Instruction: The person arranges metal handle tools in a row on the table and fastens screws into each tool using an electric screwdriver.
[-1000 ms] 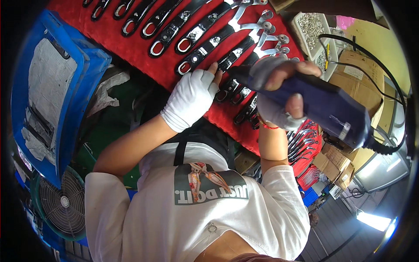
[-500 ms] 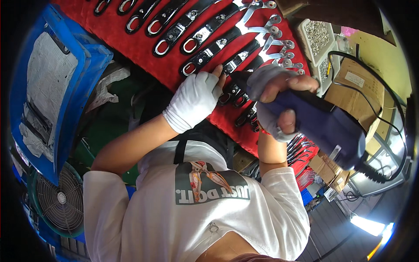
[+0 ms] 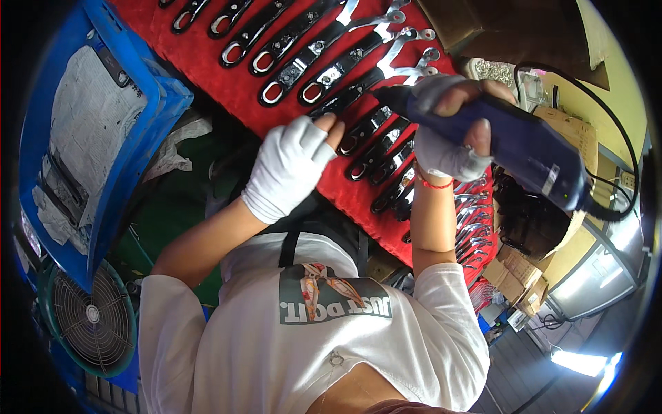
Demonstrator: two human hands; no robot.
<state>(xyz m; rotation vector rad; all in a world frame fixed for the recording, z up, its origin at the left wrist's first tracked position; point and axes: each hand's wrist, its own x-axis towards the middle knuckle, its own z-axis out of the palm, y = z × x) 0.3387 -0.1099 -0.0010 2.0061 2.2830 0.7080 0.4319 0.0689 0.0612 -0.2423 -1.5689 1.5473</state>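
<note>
On a red cloth lie rows of black-handled tools, each with an oval slot in its handle and a forked silver end. My left hand, in a white fingerless glove, has its bare fingertips closed over the slotted end of one black-handled tool. My right hand, gloved and wearing a red wrist string, grips a corded dark blue electric screwdriver. Its black nose points left, close above the same handle. Whether the bit touches the tool I cannot make out.
The screwdriver's black cord loops at right. Beyond the cloth sit a tray of small metal parts and cardboard boxes. A blue crate lined with paper stands at left, above a round fan.
My left hand has moved to the neighbouring tool farther up the row, and the screwdriver has come across with it. The tool touched before now lies uncovered. The whole view has shifted slightly.
</note>
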